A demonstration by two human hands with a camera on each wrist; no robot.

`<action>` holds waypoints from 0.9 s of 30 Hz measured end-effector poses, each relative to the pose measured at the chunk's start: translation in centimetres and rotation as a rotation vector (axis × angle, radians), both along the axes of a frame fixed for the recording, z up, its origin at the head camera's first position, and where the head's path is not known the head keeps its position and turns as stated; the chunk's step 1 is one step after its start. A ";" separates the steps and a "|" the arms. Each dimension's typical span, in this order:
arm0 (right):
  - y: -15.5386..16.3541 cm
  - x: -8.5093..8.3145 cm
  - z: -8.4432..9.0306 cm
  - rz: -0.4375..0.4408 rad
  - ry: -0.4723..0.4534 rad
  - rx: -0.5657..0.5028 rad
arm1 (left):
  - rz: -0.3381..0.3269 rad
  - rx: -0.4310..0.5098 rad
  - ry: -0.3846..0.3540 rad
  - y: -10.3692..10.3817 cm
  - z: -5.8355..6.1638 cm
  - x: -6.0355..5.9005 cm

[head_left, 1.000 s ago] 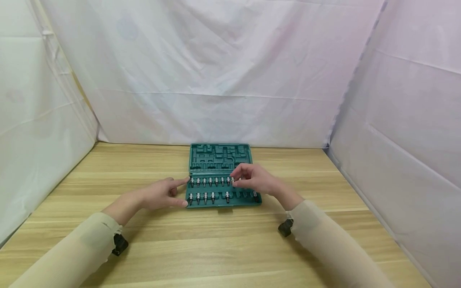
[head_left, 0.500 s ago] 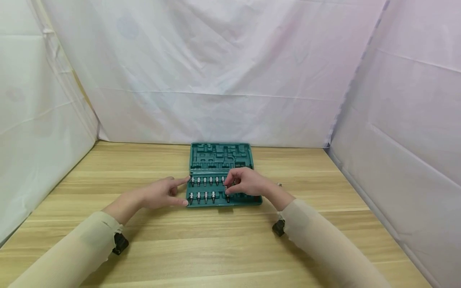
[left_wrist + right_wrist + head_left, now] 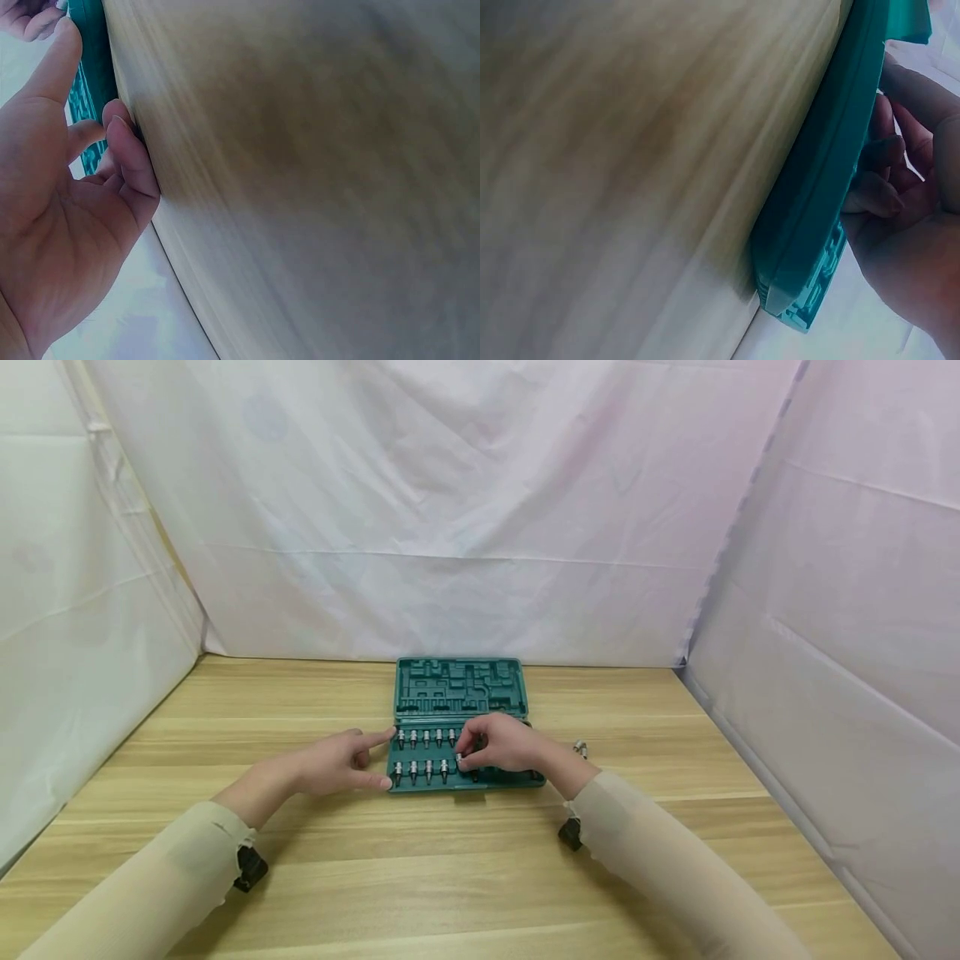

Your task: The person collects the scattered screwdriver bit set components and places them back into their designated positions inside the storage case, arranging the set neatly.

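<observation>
Resting on the desk [image 3: 465,860], my left hand [image 3: 337,766] braces the green bit case [image 3: 459,693] with straight fingers at its left edge; my right hand [image 3: 501,747] pinches a socket bit [image 3: 459,762] over the front row; a stray bit [image 3: 580,747] lies right of the case.

**Where my three cameras look**

The camera on my head looks forward and down from far back. It sees the whole wooden table [image 3: 480,877], the green case [image 3: 459,689], both my arms and the white sheets behind.

The camera on my left wrist sits very low and close. It looks along the table [image 3: 315,187] past my left hand [image 3: 60,225] to the case edge [image 3: 91,52].

The camera on my right wrist is also low and close. It looks along the table [image 3: 630,165] at the case side [image 3: 817,195] and my right hand [image 3: 907,225].

All three share the case and table.
</observation>
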State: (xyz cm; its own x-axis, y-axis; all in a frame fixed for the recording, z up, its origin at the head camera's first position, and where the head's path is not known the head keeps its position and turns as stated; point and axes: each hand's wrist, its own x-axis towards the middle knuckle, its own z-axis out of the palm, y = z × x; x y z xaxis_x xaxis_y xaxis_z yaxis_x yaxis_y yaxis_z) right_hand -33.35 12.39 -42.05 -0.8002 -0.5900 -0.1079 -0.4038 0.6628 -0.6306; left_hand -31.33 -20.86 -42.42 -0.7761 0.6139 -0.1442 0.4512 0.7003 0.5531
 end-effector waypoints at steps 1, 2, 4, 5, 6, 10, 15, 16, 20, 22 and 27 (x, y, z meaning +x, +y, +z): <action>0.0 0.0 0.0 0.001 0.001 0.006 | 0.000 0.000 -0.001 0.0 0.0 0.0; -0.1 0.0 0.0 0.004 0.002 0.011 | 0.000 0.000 -0.002 0.0 0.0 0.0; -0.1 0.0 0.1 0.014 0.004 0.020 | 0.000 0.000 -0.003 0.0 0.0 0.0; -0.1 0.0 0.0 0.022 0.007 0.025 | -0.001 0.000 -0.002 0.0 0.0 0.0; -0.1 0.0 0.1 0.030 0.009 0.027 | -0.002 0.001 -0.004 0.0 0.0 0.0; 0.0 -0.1 0.0 0.057 0.018 0.025 | 0.002 -0.001 -0.013 -0.1 0.0 -0.1; -0.1 -0.2 0.0 0.059 0.030 0.029 | 0.009 -0.009 -0.016 -0.2 0.1 -0.1; -0.1 -0.2 0.0 0.057 0.031 0.031 | 0.011 -0.011 -0.014 -0.2 0.1 -0.2; 0.1 -0.2 -0.2 0.047 0.024 0.029 | 0.017 -0.015 -0.014 -0.2 -0.3 -0.2; 0.2 -0.1 -0.2 0.045 0.022 0.025 | 0.017 -0.018 -0.011 -0.3 -0.4 -0.3; 0.3 -0.2 -0.3 0.050 0.047 0.035 | 0.018 -0.013 -0.010 -0.2 -0.4 -0.4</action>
